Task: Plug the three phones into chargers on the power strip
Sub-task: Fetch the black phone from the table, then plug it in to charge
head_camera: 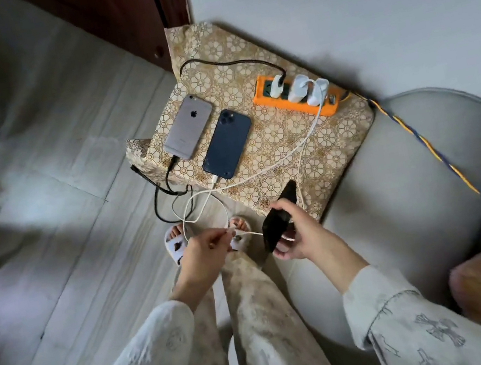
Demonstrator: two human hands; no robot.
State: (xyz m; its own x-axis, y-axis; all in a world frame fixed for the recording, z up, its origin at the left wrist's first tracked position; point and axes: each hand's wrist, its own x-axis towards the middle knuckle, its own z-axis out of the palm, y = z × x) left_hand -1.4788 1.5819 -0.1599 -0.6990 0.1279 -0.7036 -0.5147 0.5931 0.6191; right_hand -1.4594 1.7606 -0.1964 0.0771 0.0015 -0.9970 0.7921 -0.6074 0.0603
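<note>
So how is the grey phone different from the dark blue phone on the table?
The grey phone is lighter and has a black cable; the dark blue phone has a white cable. The grey phone shows one small camera lens, the dark blue phone a lens cluster. Both lie face down, plugged in.

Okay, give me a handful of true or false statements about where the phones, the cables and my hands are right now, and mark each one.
1. The grey phone lies face down on the patterned cloth. True.
2. The dark blue phone has a black cable in it. False: its cable is white.
3. The right hand holds a black phone. True.
4. The left hand is empty. False: it pinches the end of a white cable.
5. The orange power strip carries no chargers. False: three white chargers sit in it.
</note>
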